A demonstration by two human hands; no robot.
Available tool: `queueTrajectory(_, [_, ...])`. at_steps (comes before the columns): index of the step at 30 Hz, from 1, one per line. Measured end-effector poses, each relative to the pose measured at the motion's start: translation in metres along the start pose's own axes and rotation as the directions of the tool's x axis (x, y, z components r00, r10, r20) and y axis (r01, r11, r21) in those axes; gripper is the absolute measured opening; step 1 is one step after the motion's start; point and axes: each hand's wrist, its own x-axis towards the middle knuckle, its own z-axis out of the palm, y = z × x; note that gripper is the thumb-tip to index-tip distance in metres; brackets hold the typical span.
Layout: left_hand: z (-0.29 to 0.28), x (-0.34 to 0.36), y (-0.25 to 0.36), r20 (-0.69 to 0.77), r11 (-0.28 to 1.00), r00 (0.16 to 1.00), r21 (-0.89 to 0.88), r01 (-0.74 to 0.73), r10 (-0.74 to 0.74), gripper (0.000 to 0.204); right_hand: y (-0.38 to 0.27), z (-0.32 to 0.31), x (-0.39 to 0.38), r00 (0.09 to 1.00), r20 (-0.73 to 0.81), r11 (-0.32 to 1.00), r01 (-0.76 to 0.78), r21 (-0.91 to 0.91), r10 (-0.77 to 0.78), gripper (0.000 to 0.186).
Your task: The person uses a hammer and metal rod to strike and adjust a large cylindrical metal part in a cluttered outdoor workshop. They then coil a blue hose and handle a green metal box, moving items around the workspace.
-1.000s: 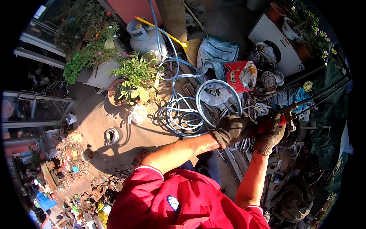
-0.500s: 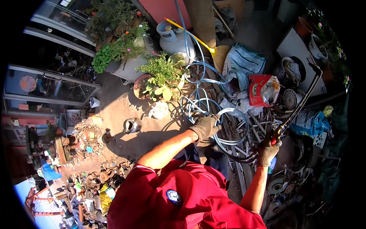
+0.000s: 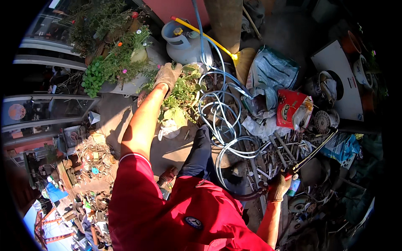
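Right hand (image 3: pixel 278 189): gloved, fingers closed around the handle end of one long, thin wand (image 3: pixel 315 150), at the right, slanting up and away. Left hand (image 3: pixel 167 77): gloved, arm extended, over a leafy plant (image 3: pixel 180 99), near a pale grey gas cylinder (image 3: pixel 184 50); cannot tell whether it pinches anything. Blue hose (image 3: pixel 238 86): loose coils, between plant and wand. Red packet (image 3: pixel 289 109): right of the coils
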Motion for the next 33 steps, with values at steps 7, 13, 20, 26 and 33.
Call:
queueTrajectory(7, [0.032,0.324,0.035,-0.006,0.978,0.997,0.194,-0.080,0.083,0.075,-0.010,0.135,-0.004,0.930,-0.332,0.973,-0.206,-0.108,0.160,0.011])
queueTrajectory(13, [0.085,0.443,0.017,0.271,0.955,0.948,0.196,-0.224,0.166,0.074,0.011,0.210,-0.026,0.887,-0.322,0.943,-0.325,0.071,0.330,0.019])
queueTrajectory(20, [0.072,0.467,-0.037,0.371,0.397,0.607,0.503,-0.767,0.702,0.054,0.006,0.267,-0.036,0.899,-0.332,0.953,-0.302,0.004,0.286,0.020])
queueTrajectory(26, [0.068,0.449,-0.010,0.218,0.332,0.502,0.526,-0.783,0.837,0.036,0.012,0.255,-0.056,0.918,-0.310,0.951,-0.291,-0.106,0.246,0.019])
queueTrajectory(33, [0.057,0.388,-0.018,0.169,0.680,0.722,0.245,-0.691,0.671,0.037,0.029,0.214,-0.074,0.941,-0.266,0.960,-0.249,-0.131,0.208,0.025])
